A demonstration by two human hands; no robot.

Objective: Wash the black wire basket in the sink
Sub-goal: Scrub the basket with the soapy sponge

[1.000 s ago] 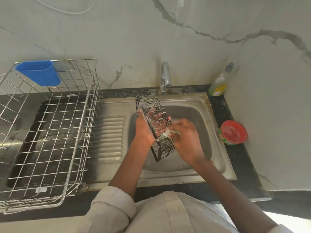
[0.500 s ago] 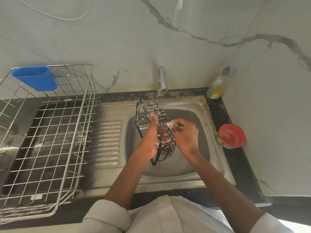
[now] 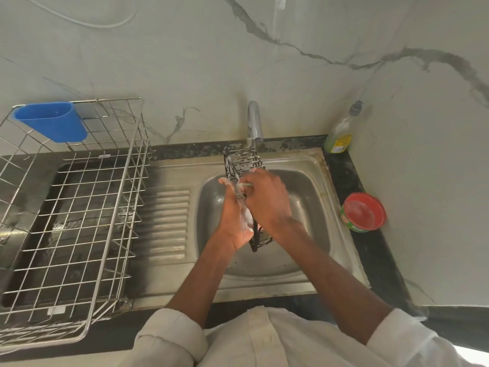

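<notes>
Home kitchen — steel sink (image 3: 312, 165), dish rack (image 3: 79, 207)

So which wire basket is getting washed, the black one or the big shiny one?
The small black wire basket, held over the sink by the left hand and right hand. The big silver rack sits untouched.

Right hand (image 3: 267, 202) now over black wire basket (image 3: 242, 161), nearer tap.
</notes>
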